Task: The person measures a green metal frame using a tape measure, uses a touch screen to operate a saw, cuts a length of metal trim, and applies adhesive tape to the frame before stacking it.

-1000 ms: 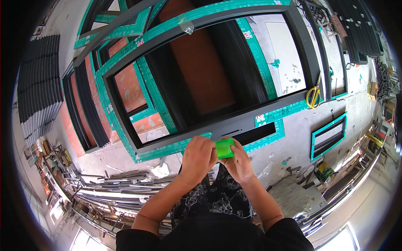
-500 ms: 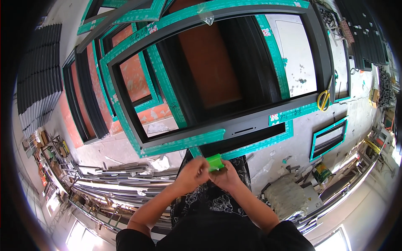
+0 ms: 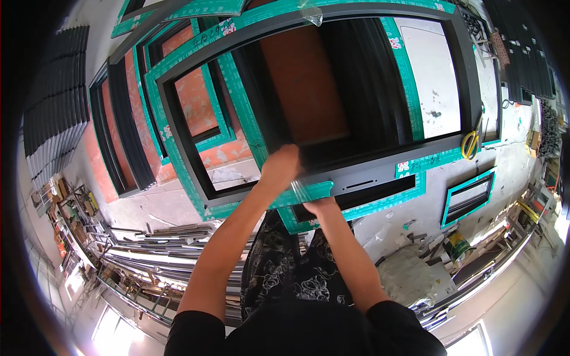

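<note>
A dark grey window frame [image 3: 469,83] with green protective film [image 3: 267,196] along its edges lies in front of me. My left hand [image 3: 282,168] is closed over the frame's near rail, pinching the upper end of a clear tape strip [image 3: 300,191]. The strip runs taut across the rail down to my right hand [image 3: 321,206]. That hand is curled at the near edge of the frame; the green tape roll seen earlier between my hands is hidden now. Another piece of clear tape [image 3: 311,13] sits on the far rail.
Yellow-handled scissors [image 3: 470,145] rest on the frame's right corner. Other filmed frames stand at left, and a small frame [image 3: 468,197] lies on the floor at right. Metal profiles [image 3: 178,249] are stacked at lower left. A wrapped bundle [image 3: 409,276] is at lower right.
My hands have moved up and forward from in front of my body to the near rail and spread apart. A clear strip now stretches between them. The green roll has gone out of sight.
</note>
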Tool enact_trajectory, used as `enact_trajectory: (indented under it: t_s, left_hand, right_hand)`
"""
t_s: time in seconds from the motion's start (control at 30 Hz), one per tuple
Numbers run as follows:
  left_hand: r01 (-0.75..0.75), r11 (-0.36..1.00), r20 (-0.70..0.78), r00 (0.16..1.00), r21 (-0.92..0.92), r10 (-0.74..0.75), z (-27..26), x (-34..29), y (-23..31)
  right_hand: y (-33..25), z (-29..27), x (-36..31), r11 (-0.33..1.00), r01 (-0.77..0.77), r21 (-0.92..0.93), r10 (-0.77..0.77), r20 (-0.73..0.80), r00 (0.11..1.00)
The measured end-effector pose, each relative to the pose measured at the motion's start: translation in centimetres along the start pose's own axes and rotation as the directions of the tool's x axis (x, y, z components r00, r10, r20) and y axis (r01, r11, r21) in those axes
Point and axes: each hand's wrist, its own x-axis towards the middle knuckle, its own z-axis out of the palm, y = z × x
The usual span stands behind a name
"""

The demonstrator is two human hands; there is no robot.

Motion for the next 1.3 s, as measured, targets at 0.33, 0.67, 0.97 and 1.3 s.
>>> enact_trajectory:
  t_s: [0.33,0.67,0.97,1.3]
  left_hand:
    - [0.084,0.994,0.037,0.996,0.076,-0.087,-1.2,1.6,1.8]
    - [0.175,0.961,0.012,0.983,0.217,-0.181,-1.4,1.2,2.1]
    - [0.416,0.727,0.207,0.908,-0.547,-0.363,-5.2,1.6,-1.3]
    - [0.006,0.952,0.216,0.974,-0.306,0.063,-7.8,-8.6,4.7]
  right_hand:
    - [-2.4,2.9,4.0,0.960,-0.041,-0.278,0.165,0.439,0.883]
    - [2.7,3.2,-10.1,0.795,0.181,-0.579,-0.165,0.081,0.983]
    - [4.9,4.2,-7.7,0.771,0.236,-0.592,-0.375,-0.123,0.919]
    - [3.9,0.1,-7.0,0.839,0.208,-0.502,-0.200,0.071,0.977]
